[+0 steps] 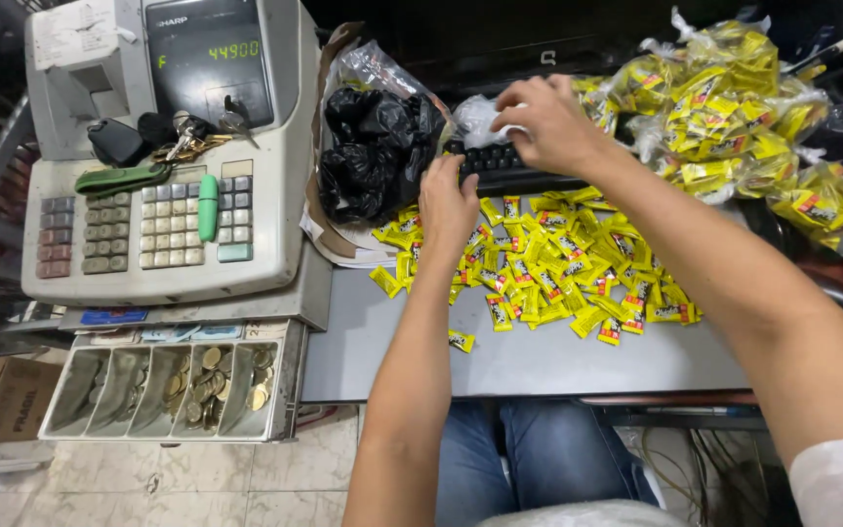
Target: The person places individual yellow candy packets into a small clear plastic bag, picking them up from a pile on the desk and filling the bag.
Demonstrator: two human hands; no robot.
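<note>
The small sweets (548, 268) are yellow with red and black marks, the bagged ones (734, 107) the same yellow in clear plastic, beside black bags (378, 146), a grey worktop (539, 361), a beige till (163, 210) and a green marker (208, 207).

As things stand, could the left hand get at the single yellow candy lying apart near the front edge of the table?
Probably yes. The left hand rests on the spread of yellow candies, and the lone candy lies on bare grey table below it, beside the left forearm. Nothing covers it or lies between.
</note>
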